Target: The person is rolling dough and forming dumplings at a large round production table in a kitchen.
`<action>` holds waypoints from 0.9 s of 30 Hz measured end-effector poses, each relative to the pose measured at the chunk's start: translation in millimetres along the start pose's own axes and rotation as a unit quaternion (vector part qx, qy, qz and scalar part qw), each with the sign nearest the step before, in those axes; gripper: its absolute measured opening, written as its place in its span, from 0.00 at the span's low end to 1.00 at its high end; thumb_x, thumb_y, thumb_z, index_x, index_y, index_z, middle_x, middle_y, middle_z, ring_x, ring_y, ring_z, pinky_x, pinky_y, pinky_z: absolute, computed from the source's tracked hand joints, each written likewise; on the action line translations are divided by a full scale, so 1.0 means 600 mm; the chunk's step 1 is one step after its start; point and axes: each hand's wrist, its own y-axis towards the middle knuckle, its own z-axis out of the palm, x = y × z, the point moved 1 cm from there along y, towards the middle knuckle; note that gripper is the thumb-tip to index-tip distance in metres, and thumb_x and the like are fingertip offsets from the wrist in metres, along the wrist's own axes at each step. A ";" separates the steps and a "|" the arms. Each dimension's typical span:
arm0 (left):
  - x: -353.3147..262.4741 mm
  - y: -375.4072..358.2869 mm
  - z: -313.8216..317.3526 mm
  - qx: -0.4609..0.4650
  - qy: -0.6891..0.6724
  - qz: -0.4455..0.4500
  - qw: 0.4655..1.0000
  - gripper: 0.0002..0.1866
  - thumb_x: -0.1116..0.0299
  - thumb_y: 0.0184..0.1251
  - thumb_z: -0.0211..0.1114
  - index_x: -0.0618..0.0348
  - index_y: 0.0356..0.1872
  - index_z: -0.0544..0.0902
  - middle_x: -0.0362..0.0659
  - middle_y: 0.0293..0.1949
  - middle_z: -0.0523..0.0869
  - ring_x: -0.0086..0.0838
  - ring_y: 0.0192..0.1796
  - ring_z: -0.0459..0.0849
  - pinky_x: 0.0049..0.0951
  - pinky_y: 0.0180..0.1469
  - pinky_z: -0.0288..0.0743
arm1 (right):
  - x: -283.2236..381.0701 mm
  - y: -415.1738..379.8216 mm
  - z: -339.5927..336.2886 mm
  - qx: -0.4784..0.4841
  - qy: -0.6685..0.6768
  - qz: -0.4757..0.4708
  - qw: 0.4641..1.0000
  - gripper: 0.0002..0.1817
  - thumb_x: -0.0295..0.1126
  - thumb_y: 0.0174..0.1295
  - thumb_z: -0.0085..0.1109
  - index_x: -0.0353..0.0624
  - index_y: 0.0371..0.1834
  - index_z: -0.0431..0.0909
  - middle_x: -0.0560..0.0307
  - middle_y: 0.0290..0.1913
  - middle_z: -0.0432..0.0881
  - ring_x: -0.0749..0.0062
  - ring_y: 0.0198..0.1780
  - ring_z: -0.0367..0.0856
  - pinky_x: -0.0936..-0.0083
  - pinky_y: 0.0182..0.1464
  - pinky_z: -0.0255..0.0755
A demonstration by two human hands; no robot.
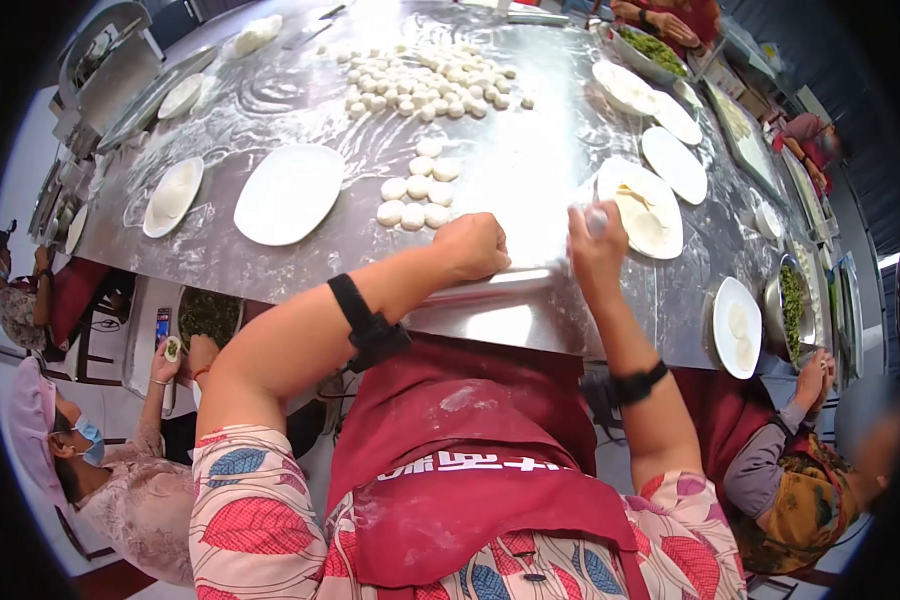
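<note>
My left hand (pixel 473 246) is closed, low over the near edge of the floury metal table (pixel 370 262). Its fingers curl under, so whatever they grip is hidden. A small group of flattened dough pieces (pixel 417 188) lies just beyond it. My right hand (pixel 598 245) is also closed, around a pale, shiny object (pixel 597 221) that is blurred and mostly covered by the fingers. To the right of this hand is a white plate (pixel 670 243) holding thin dough wrappers (pixel 638 205). Farther back, many small dough balls (pixel 425 82) are heaped on the table.
A white plate (pixel 290 195) stands left of the dough pieces. More plates with dough (pixel 175 195) line both sides. Bowls of green filling (pixel 650 52) sit at the back right and right edge. A person (pixel 120 480) at left holds a filled wrapper; others work around the table.
</note>
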 end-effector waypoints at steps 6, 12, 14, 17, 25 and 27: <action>-0.005 0.025 0.014 -0.008 0.020 0.093 0.995 0.10 0.66 0.48 0.68 0.62 0.29 0.84 0.50 0.27 0.85 0.41 0.34 0.84 0.37 0.38 0.77 | 0.009 0.001 -0.004 0.014 0.018 0.021 1.000 0.11 0.25 0.55 0.64 0.40 0.29 0.67 0.54 0.18 0.73 0.71 0.19 0.73 0.73 0.24 0.67; 0.012 -0.004 0.004 0.108 -0.144 -0.020 0.984 0.07 0.71 0.49 0.64 0.64 0.28 0.82 0.50 0.27 0.85 0.37 0.33 0.85 0.34 0.37 0.77 | 0.056 -0.093 -0.075 0.028 0.085 0.091 0.992 0.10 0.21 0.56 0.61 0.41 0.30 0.68 0.59 0.19 0.75 0.81 0.18 0.72 0.81 0.19 0.65; 0.011 -0.012 -0.002 0.141 -0.115 -0.011 0.983 0.08 0.70 0.51 0.63 0.64 0.29 0.82 0.51 0.27 0.85 0.39 0.34 0.85 0.35 0.39 0.77 | 0.040 -0.061 -0.051 0.016 0.064 0.090 0.994 0.10 0.22 0.56 0.62 0.40 0.31 0.68 0.56 0.19 0.75 0.76 0.19 0.74 0.77 0.21 0.66; -0.005 -0.009 -0.003 -0.001 0.069 0.038 0.997 0.09 0.68 0.54 0.62 0.64 0.31 0.83 0.53 0.29 0.85 0.43 0.37 0.85 0.37 0.41 0.77 | 0.004 0.015 0.015 0.005 -0.011 0.018 1.000 0.11 0.27 0.55 0.65 0.39 0.32 0.69 0.48 0.20 0.75 0.59 0.22 0.75 0.67 0.27 0.69; 0.011 -0.014 0.014 -0.031 -0.038 0.077 0.996 0.08 0.71 0.52 0.64 0.64 0.31 0.85 0.53 0.27 0.85 0.43 0.33 0.85 0.37 0.38 0.77 | 0.065 -0.098 -0.077 0.024 0.071 0.134 0.988 0.10 0.22 0.56 0.62 0.40 0.31 0.68 0.58 0.21 0.73 0.79 0.23 0.75 0.78 0.25 0.68; 0.020 -0.022 0.017 0.047 -0.149 -0.026 0.987 0.09 0.67 0.54 0.64 0.61 0.32 0.86 0.54 0.30 0.86 0.45 0.37 0.85 0.38 0.41 0.77 | 0.068 -0.095 -0.071 0.016 0.073 0.119 0.990 0.10 0.21 0.55 0.62 0.39 0.32 0.68 0.58 0.20 0.73 0.78 0.23 0.74 0.77 0.24 0.68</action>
